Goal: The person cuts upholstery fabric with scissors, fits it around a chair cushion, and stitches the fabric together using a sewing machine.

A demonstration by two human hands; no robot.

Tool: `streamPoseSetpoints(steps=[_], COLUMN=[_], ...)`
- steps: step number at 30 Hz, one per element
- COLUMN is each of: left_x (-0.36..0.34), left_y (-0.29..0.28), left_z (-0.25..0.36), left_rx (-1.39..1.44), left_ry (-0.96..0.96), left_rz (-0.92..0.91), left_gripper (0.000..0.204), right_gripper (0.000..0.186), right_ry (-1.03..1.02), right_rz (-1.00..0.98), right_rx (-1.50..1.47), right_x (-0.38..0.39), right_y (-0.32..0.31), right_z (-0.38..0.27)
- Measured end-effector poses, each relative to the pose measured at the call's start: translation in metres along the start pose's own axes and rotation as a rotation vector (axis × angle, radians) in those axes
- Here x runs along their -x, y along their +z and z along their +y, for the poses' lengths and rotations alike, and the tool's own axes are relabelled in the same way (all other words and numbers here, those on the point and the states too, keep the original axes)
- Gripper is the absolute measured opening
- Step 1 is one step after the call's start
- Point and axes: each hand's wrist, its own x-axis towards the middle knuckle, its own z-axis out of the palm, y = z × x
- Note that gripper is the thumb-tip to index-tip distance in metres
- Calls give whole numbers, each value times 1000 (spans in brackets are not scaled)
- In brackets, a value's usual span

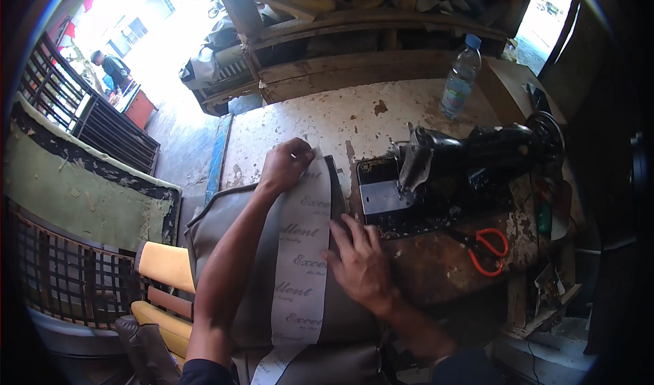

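A long pale grey printed strip (300, 262) lies along a grey-brown cover (242, 262) on the worn white table (354, 116). My left hand (285, 167) grips the far end of the strip, fingers closed on its edge. Flat on the cover beside the strip rests my right hand (357, 262), fingers spread, pressing near a dark edge band (336, 184). A black sewing machine (470, 164) stands just right of both hands, its metal plate (383, 198) close to my right fingertips.
Orange-handled scissors (487, 249) lie on the machine's wooden base. A clear plastic water bottle (460, 78) stands at the table's back. Yellow and brown cushions (160, 276) sit at lower left. Wooden shelves (354, 38) are behind; a person (109, 65) stands outside, far left.
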Motion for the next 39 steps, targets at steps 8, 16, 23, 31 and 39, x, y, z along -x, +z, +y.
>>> streamPoseSetpoints(steps=[8,16,23,31,39], left_x=[-26,-40,-39,-28,-25], left_y=[1,10,8,-23,-20], left_z=[0,5,-39,0,-3], left_rx=[-61,166,-144,25,3], left_ry=[2,-56,251,89,34], left_rz=[-66,-59,-280,-543,-481], left_gripper=[16,17,24,39,47], right_gripper=[41,35,33,32,36], right_ry=[9,4,23,8,166], right_rz=[113,124,103,120,48], right_rx=[-102,-129,-166,-166,21], right_x=[9,9,12,10,-14], right_y=[5,3,4,4,2], right_z=[7,9,7,10,-25])
